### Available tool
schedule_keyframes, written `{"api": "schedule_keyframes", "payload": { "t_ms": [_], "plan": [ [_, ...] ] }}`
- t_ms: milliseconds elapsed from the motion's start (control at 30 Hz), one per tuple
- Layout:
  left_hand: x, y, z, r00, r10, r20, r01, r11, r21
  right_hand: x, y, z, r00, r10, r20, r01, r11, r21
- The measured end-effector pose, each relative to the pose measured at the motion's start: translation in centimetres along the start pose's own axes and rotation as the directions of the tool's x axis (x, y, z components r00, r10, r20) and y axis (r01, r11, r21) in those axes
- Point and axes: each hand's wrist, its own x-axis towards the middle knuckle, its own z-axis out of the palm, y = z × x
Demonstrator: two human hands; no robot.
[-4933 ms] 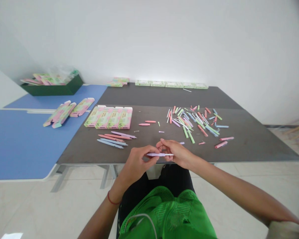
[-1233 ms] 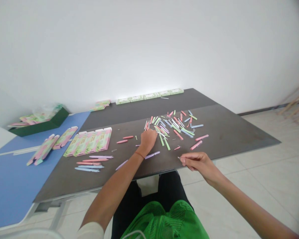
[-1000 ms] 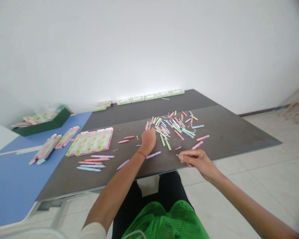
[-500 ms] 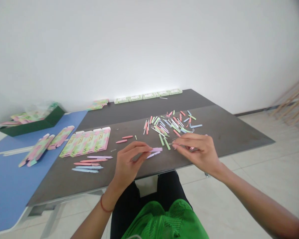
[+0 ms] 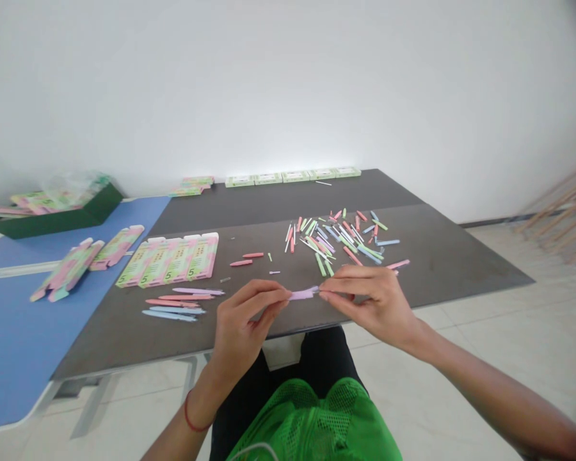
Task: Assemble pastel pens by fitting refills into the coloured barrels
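We look down on our two bare hands, held close together just above the near edge of a dark grey matte tabletop [image 5: 427, 256]. A slim lilac plastic pen barrel [image 5: 303, 294] lies level between them, clear of the table. Our left hand [image 5: 247, 314] pinches one end between thumb and fingertips, the fingers pressed together, and a thin red string bracelet [image 5: 188, 415] circles that wrist. Our right hand [image 5: 372, 298] pinches the other end the same way. Our fingers hide both ends of the barrel, and at this blur we cannot quite make out whether a thin refill sits inside.

Just beyond the hands, a loose scatter of pink, green, blue and white pen parts [image 5: 336, 235] covers the middle of the table, its slender rounded pieces crossing one another. Nearer our left, a row of finished pastel pens [image 5: 180, 302] lies side by side, next to flat pale green and pink card boxes [image 5: 168, 259] printed with a "5". The table stretches bare to the right of the scatter, giving that hand open room, while our wrists pass over the near edge towards our green mesh top [image 5: 312, 416].
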Motion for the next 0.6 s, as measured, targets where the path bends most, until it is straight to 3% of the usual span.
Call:
{"api": "schedule_keyframes", "payload": {
  "t_ms": [200,333,500,600],
  "plan": [
    [-0.1,0.0,-0.2,1.0,-0.017,0.019,0.018,0.999,-0.029,0.4,0.1,0.8,0.991,0.038,0.127,-0.039,0.999,0.01],
    [-0.4,-0.1,-0.1,0.994,-0.104,0.039,0.106,0.993,-0.058,0.9,0.1,1.2,0.967,0.179,0.179,-0.211,0.961,0.177],
    [-0.7,-0.4,0.1,0.98,-0.193,0.049,0.198,0.974,-0.114,1.9,1.0,1.7,0.865,0.295,0.407,-0.475,0.741,0.474],
    [-0.9,-0.5,0.1,0.977,-0.209,0.051,0.213,0.97,-0.12,2.5,1.5,2.8,0.826,0.356,0.438,-0.563,0.566,0.602]
  ]
}}
